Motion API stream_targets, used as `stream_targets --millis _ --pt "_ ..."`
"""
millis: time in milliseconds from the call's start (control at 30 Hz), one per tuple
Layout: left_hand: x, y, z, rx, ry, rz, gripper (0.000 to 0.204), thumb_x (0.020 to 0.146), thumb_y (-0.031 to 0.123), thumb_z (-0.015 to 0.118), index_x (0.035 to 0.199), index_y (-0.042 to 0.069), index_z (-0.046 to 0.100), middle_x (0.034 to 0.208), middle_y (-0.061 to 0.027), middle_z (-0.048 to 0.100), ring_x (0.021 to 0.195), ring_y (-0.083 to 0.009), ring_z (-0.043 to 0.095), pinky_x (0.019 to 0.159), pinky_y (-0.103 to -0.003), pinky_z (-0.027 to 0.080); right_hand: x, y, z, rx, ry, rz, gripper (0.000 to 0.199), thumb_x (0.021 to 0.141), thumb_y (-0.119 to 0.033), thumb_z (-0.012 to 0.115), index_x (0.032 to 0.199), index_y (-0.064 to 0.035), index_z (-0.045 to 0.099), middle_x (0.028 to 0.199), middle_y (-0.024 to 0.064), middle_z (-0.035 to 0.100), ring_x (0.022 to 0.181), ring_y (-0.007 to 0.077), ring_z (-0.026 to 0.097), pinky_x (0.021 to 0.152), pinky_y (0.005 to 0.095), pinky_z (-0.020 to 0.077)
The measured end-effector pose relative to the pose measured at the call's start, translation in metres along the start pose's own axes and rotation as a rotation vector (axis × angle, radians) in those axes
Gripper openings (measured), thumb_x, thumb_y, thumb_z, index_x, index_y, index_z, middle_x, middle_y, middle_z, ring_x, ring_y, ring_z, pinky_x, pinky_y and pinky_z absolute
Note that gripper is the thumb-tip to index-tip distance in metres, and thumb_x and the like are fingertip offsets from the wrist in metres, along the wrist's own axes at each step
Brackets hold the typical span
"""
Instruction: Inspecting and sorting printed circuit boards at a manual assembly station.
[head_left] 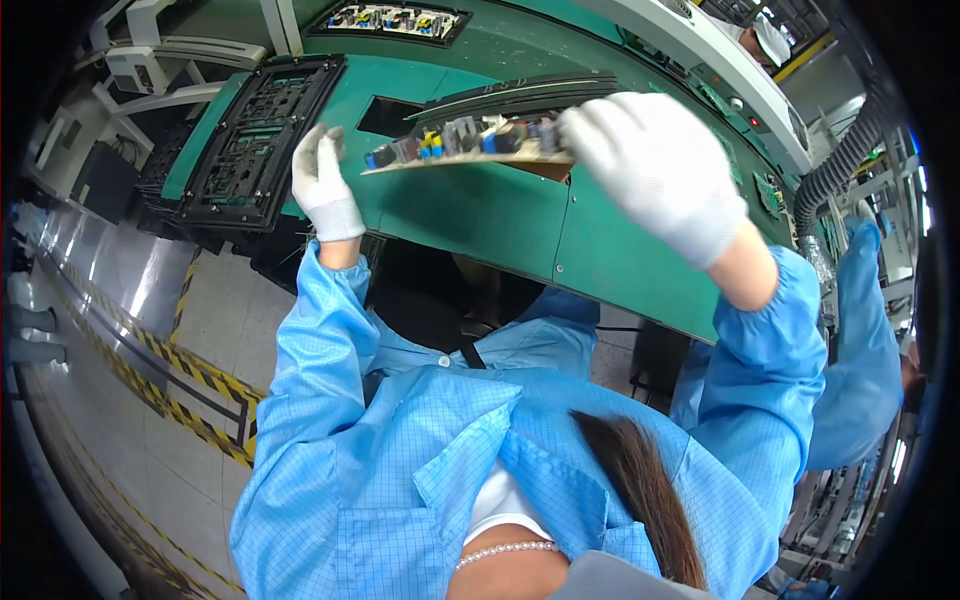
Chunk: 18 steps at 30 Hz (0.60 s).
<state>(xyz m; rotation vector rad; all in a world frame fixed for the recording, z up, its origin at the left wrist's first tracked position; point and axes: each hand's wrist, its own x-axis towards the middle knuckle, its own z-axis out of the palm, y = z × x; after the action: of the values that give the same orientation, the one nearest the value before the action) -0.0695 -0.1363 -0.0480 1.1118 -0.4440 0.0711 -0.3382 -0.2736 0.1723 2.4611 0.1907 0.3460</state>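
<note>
A populated circuit board (470, 148) with blue, yellow and black parts on top is held edge-on above the green workbench (480, 215). My left hand (322, 182), in a white glove, grips the board's left end. My right hand (655, 170), also gloved, grips its right end. Just behind the board lies a long black frame (520, 92) over an opening in the bench. Both my sleeves are light blue.
A black carrier tray (255, 140) with rectangular cells lies on the bench at the left. Another board in a black holder (390, 20) sits further back. A co-worker in blue (865, 350) stands at the right. Yellow-black tape (190, 385) marks the floor.
</note>
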Motion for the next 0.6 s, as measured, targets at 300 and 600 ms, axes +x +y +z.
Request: stream_targets --millis 300,600 --pt "-0.003 0.075 0.044 -0.244 -0.716 -0.186 0.04 0.095 0.024 0.065 0.122 -0.005 0.058 0.119 -0.0099 0.064 0.105 -0.0121 0.058 0.095 -0.029 0.044 -0.048 0.047 -0.017 0.827 -0.067 0.462 0.031 0.09 -0.017 0.066 0.113 0.0029 0.062 0.094 0.0095 0.066 0.089 0.0104 0.059 0.081 0.0278 0.0478" --pt "-0.074 0.072 0.083 0.139 -0.555 0.053 0.028 0.085 0.004 0.074 0.109 -0.005 0.062 0.098 -0.0078 0.07 0.087 -0.0139 0.065 0.08 -0.026 0.051 -0.099 0.011 0.034 0.465 -0.11 0.684 0.038 0.089 -0.032 0.068 0.11 -0.0012 0.062 0.094 0.0229 0.064 0.088 0.0392 0.064 0.077 0.0399 0.051"
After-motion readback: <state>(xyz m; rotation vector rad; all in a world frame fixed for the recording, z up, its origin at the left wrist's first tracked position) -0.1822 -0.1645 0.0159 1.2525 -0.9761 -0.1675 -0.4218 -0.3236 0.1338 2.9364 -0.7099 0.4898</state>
